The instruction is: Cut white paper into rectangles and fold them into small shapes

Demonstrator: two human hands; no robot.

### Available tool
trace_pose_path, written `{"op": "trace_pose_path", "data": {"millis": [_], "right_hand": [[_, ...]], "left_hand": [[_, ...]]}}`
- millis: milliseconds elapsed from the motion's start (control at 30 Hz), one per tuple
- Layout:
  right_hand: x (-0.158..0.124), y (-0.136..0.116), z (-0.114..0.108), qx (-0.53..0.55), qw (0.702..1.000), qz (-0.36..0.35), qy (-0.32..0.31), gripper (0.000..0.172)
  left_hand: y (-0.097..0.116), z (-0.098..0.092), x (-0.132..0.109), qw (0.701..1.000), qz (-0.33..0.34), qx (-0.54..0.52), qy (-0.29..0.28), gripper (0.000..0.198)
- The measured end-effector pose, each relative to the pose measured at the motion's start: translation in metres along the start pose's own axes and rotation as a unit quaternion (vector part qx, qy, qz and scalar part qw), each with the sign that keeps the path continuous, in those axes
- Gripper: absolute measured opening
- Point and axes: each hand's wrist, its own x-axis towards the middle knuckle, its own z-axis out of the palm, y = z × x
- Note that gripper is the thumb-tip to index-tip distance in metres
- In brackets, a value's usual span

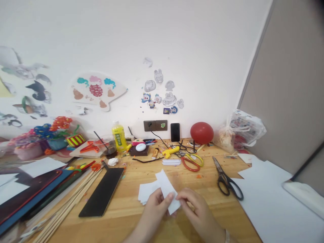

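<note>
A narrow strip of white paper point(165, 184) is held slanted above the wooden table in front of me. My left hand point(158, 206) pinches it, the thumb lying on its face near the lower end. At the strip's right edge, the thumb and index finger of my right hand point(196, 209) are closed on the paper. Behind my left hand lies a small stack of white paper pieces point(147, 191), partly covered by the strip and fingers. Farther back rest some folded white paper strips point(171, 162).
Black-handled scissors point(226, 182) lie right, beside large white sheets point(278, 202). Red-and-yellow scissors point(193, 162), a yellow glue gun point(170, 152) and a red balloon point(201, 132) are at the back. Left are a black slab point(102, 192), wooden sticks point(68, 206) and a drink bottle point(118, 136).
</note>
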Motion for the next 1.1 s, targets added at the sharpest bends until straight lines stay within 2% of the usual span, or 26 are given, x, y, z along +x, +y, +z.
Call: {"op": "trace_pose_path", "data": {"millis": [100,167,267,400,533,667,767,933,1100], "right_hand": [[0.001,0.002,-0.006,-0.028,0.997,-0.070,-0.013,0.030],[0.001,0.004,-0.009,-0.047,0.995,-0.086,-0.025,0.035],[0.003,0.002,-0.013,-0.091,0.988,-0.108,-0.065,0.029],[0.008,-0.007,-0.017,-0.125,0.978,-0.124,-0.115,0.024],[0.009,-0.004,-0.021,-0.107,0.984,-0.074,-0.120,0.024],[0.008,0.004,-0.021,-0.035,0.993,0.033,-0.104,0.015],[0.009,0.002,-0.022,0.031,0.990,0.095,-0.098,0.016],[0.012,-0.003,-0.026,0.104,0.981,0.112,-0.123,0.023],[0.012,-0.003,-0.021,0.149,0.974,0.142,-0.091,0.022]], "left_hand": [[0.003,-0.002,-0.001,1.000,-0.012,0.014,0.005,0.041],[0.005,-0.004,-0.001,1.000,-0.023,0.015,0.005,0.038],[0.009,-0.006,-0.002,0.999,-0.042,0.016,-0.007,0.033],[0.013,-0.006,-0.005,0.995,-0.078,0.015,-0.052,0.030],[0.014,-0.007,-0.008,0.990,-0.102,0.028,-0.098,0.025],[0.011,-0.007,-0.010,0.984,-0.106,0.045,-0.133,0.020],[0.010,-0.007,-0.009,0.983,-0.105,0.055,-0.142,0.018],[0.011,-0.008,-0.011,0.981,-0.100,0.056,-0.158,0.015],[0.010,-0.006,-0.012,0.981,-0.095,0.053,-0.160,0.021]]}}
